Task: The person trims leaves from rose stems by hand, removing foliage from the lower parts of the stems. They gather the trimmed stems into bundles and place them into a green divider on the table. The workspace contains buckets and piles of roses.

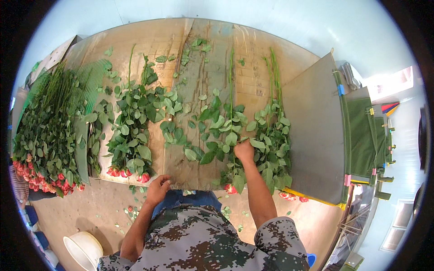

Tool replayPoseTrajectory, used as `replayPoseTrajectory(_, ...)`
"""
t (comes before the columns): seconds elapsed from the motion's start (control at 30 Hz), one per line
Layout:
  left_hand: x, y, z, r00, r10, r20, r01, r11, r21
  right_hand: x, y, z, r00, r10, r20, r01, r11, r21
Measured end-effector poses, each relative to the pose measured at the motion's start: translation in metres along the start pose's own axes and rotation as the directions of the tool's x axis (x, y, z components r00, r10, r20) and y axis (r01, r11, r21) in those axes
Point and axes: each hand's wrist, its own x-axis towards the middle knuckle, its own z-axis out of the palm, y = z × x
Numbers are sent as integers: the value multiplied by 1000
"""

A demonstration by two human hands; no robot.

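My right hand (244, 151) reaches among the leaves of a long-stemmed rose whose pink-red bloom (231, 189) lies at the table's front edge; its fingers are partly hidden by foliage, so a firm hold cannot be told. My left hand (158, 190) rests near the front edge of the worktable (184, 172), fingers bent, with nothing seen in it. Just left of it lies a small group of roses, with pink-red blooms (143, 178) towards me. More roses (278, 135) lie right of my right hand, beside a grey upright panel (312, 132).
A large heap of roses (51, 135) lies at the far left with green netting (96, 78). Loose leaves (174, 133) are scattered on the table. A white tub (83, 251) stands on the floor at lower left. Part of another person's striped sleeve (18, 186) shows at the left edge.
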Motion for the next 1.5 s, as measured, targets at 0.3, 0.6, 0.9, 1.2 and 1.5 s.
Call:
replayPoseTrajectory(0.3, 0, -6, 0, 999, 34, -30, -33, 999, 32, -34, -30, -32, 997, 2, -81, 1, 999, 42)
replayPoseTrajectory(0.6, 1, -5, 3, 994, 102, -26, -97, 986, 133, -30, -19, -22, 984, -138, -114, 115, 974, -194)
replayPoseTrajectory(0.9, 1, -1, 6, 992, 105, -66, -93, 981, 172, -28, -17, -27, 989, -117, -90, 99, 978, -182)
replayPoseTrajectory(1.2, 0, 0, 4, 994, 110, -18, -106, 983, 151, -49, -20, -115, 919, -226, -324, 196, 973, -122)
replayPoseTrajectory(1.5, 25, 58, -67, 945, 220, -244, -214, 976, 50, -28, 78, -140, 975, 5, -224, -135, 811, -570)
